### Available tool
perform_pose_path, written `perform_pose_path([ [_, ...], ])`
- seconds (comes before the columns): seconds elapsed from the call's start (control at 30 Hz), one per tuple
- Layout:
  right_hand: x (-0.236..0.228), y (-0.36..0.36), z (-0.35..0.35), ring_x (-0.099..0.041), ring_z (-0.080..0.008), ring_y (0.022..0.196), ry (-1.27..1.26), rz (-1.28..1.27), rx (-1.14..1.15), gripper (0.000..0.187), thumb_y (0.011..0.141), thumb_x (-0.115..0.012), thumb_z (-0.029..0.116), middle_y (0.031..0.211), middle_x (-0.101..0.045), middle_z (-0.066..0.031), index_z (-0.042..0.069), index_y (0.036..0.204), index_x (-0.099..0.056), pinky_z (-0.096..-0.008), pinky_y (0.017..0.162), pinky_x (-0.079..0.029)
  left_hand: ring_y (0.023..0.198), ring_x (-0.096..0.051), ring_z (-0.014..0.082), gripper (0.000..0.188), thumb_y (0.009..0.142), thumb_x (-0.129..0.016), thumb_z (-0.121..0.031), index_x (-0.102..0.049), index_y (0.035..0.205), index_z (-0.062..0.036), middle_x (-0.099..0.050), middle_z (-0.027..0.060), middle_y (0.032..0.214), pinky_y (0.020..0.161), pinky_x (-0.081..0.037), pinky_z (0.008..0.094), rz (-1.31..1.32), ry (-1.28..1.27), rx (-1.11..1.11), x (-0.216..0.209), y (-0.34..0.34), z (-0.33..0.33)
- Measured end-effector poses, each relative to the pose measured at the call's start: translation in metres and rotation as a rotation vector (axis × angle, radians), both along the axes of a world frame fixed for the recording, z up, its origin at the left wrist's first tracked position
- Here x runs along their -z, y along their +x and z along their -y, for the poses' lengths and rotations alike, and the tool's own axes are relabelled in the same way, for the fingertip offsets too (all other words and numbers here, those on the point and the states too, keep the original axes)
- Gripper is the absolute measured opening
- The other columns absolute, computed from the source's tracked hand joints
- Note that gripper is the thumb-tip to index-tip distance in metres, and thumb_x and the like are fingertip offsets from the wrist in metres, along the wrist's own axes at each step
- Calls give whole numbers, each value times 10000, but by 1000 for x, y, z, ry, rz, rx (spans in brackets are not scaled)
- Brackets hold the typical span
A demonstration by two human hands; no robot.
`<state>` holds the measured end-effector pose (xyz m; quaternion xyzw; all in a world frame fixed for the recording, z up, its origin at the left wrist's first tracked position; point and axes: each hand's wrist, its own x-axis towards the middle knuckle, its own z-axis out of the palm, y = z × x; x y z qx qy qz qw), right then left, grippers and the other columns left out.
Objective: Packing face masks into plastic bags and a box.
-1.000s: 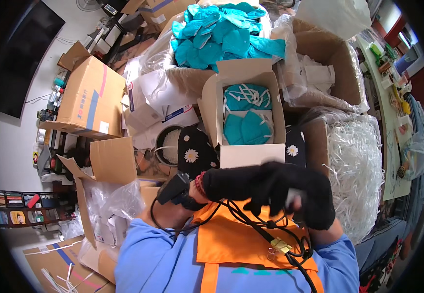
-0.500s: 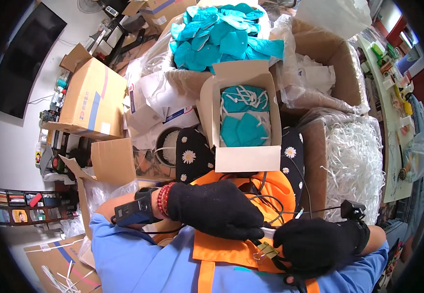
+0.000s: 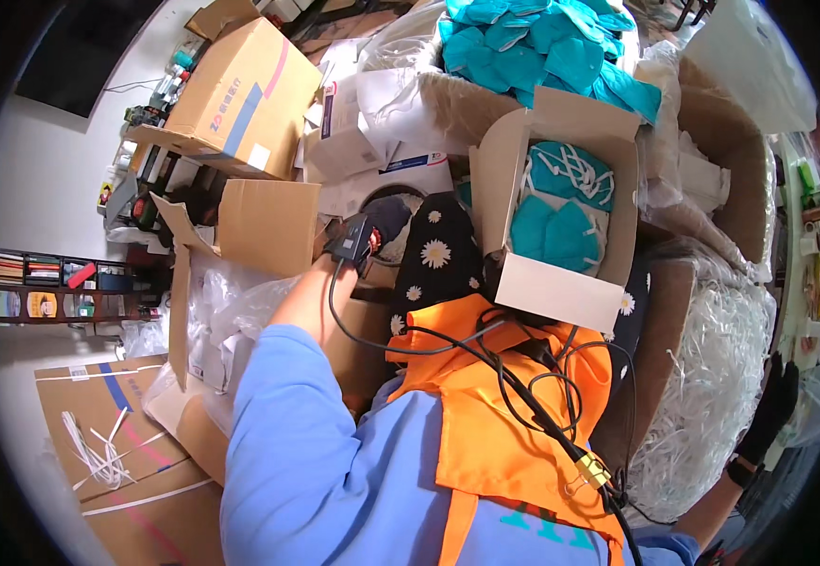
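Note:
My left hand (image 3: pixel 388 219), in a black glove, reaches down into a round dark-rimmed bowl of small white pieces (image 3: pixel 399 253) beside my left knee. Its fingers are hidden from this view. Far out to the right, beyond a carton of white straps (image 3: pixel 702 387), my right hand (image 3: pixel 774 410) is held with gloved fingers stretched out and nothing visible in them. On my lap rests an open white box (image 3: pixel 561 294) tilted slightly. Inside it lie folded teal face masks (image 3: pixel 553 232) with white ear loops.
A heap of teal masks (image 3: pixel 547 47) fills a lined carton ahead. Open cartons (image 3: pixel 268 222) stand at the left, another (image 3: pixel 726 141) at the right. Black cables (image 3: pixel 523 391) with a gold binder clip (image 3: pixel 591 469) run over my orange apron (image 3: pixel 485 443). A long table (image 3: pixel 811 245) stands far right.
My hands have parted from in front of my chest. The left went forward to the bowl, the right far out to the right. The view has turned left.

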<state>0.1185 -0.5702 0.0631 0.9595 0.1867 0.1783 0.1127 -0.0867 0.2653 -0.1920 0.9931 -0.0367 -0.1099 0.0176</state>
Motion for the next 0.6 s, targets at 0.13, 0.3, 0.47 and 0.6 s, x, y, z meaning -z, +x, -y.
perform_pose_path([
  [0.13, 9, 27, 47, -507, -312, 1231, -135, 26, 147, 358, 904, -606, 190, 1261, -590, -169, -4, 1204, -614, -381, 1066, -371, 998, -628, 366, 325, 736, -675, -210, -665, 1006, -31, -657, 204, 1052, 851, -506, 438, 44, -34, -358, 62, -19, -40],
  [0.3, -53, -25, -25, -421, -360, 1298, -20, -405, 350, 438, 819, -713, 302, 1228, -599, -193, -9, 1115, -621, -418, 1098, -301, 1081, -612, 370, 439, 776, -681, -317, -662, 1080, 0, -640, 225, 1137, 911, -496, 423, -117, -145, -872, 20, -14, -17],
  [0.47, -59, -2, 19, -615, -349, 969, -270, -384, 437, 344, 821, -690, 211, 1072, -643, -164, 12, 1093, -627, -426, 852, -483, 997, -642, 352, 370, 845, -611, -354, -676, 1030, -40, -663, 189, 1069, 843, -516, 437, -209, 40, -562, -48, 27, 9],
  [0.6, -59, 11, -17, -619, -334, 975, -104, -61, 84, 436, 804, -638, 97, 1144, -635, -162, 62, 1236, -589, -375, 881, -482, 791, -640, 364, 293, 880, -573, -363, -675, 916, -90, -658, 156, 787, 709, -508, 463, 419, -195, -473, -114, 66, 61],
])
